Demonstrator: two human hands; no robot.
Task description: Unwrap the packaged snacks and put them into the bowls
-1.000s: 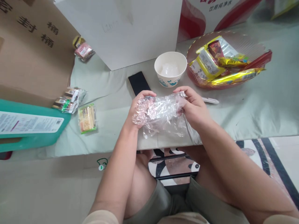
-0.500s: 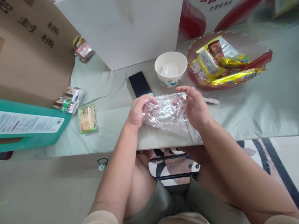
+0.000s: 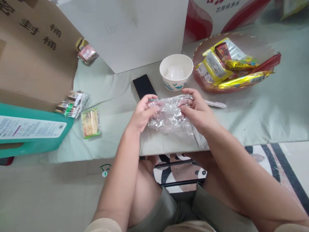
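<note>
A crumpled, clear plastic bag [image 3: 170, 117] is stretched between my two hands above the table's front edge. My left hand [image 3: 142, 112] grips its left side, thumb over the film and fingers behind it. On the other side my right hand [image 3: 198, 111] pinches the film between thumb and fingers. Just beyond the bag stands a white paper bowl [image 3: 176, 69] with blue print. A dark-screened phone [image 3: 145, 86] lies behind my left hand, its near end hidden. Partly covered by my right hand is a white, slim-handled item [image 3: 216, 104] whose kind I cannot make out.
A clear pinkish basket [image 3: 260, 40] holds several yellow and red snack packets. Wrapped crackers [image 3: 90, 123] and other packaged snacks [image 3: 73, 103] lie left. Around them stand a green jug [image 3: 43, 145], a cardboard box [image 3: 36, 64], a white box [image 3: 135, 35] and a red-and-white carton [image 3: 217, 19].
Both thumbs have come over onto the near face of the plastic bag. The bag's upper edge looks more gathered, and my right fingers have moved slightly inward.
</note>
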